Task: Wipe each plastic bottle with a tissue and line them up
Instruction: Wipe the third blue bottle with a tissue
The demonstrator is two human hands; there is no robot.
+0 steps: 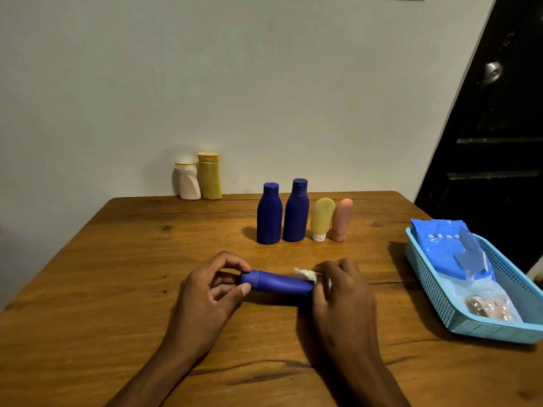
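Blue bottle [279, 284] lies sideways low in the middle of the frame, held just above the wooden table [117, 259] between our two hands. Our left hand [205, 298] pinches its cap end between thumb and curled fingers, while our right hand [343, 292] holds a crumpled white tissue [305, 274] pressed against the bottle's other end, fingers curled round it. Behind, near the centre, four bottles stand in a row, each just beside the next: two blue bottles [269, 215], a yellow tube [321, 218] and a pink tube [342, 219], the tubes resting on their caps. At the table's far edge, upper left of them, a white bottle [188, 182] and a yellow bottle [209, 177] stand touching. At the right edge a light blue basket [435, 283] holds a blue tissue pack [440, 245] and a clear packet [490, 306] whose contents we cannot make out.
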